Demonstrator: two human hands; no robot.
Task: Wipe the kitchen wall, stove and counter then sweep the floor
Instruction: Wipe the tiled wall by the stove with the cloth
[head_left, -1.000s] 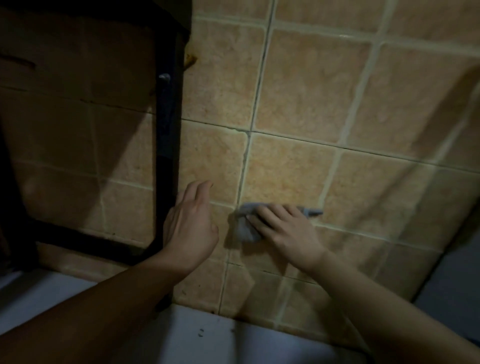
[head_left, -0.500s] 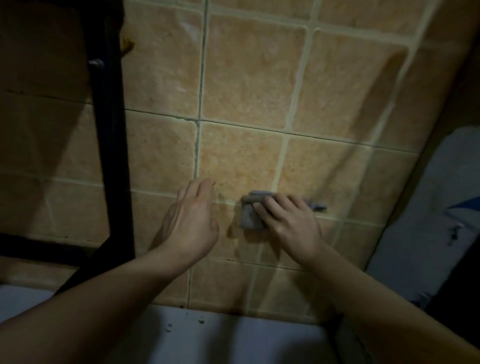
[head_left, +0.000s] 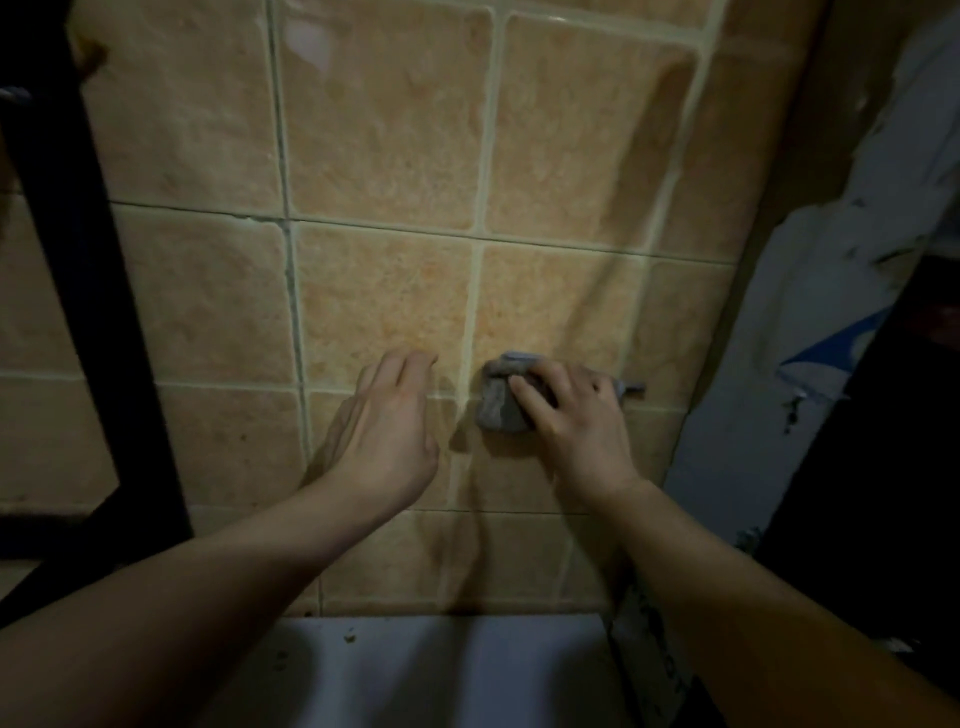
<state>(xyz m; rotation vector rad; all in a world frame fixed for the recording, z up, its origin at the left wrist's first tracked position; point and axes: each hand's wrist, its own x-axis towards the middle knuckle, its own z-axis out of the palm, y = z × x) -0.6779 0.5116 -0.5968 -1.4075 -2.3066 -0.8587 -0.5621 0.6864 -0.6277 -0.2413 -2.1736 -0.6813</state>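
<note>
a crumpled grey cloth (head_left: 501, 402) is pressed to the mottled tan tiled wall (head_left: 384, 130) at centre frame by the right hand (head_left: 571, 426), fingers curled over it. the left hand (head_left: 384, 431) is laid flat beside it, empty.

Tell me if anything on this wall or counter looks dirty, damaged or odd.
Yes. Dark crumbs lie scattered on the white counter just below the tan tiled wall. The vertical grout line left of the hands looks dark and cracked, unlike the pale grout elsewhere.
</note>
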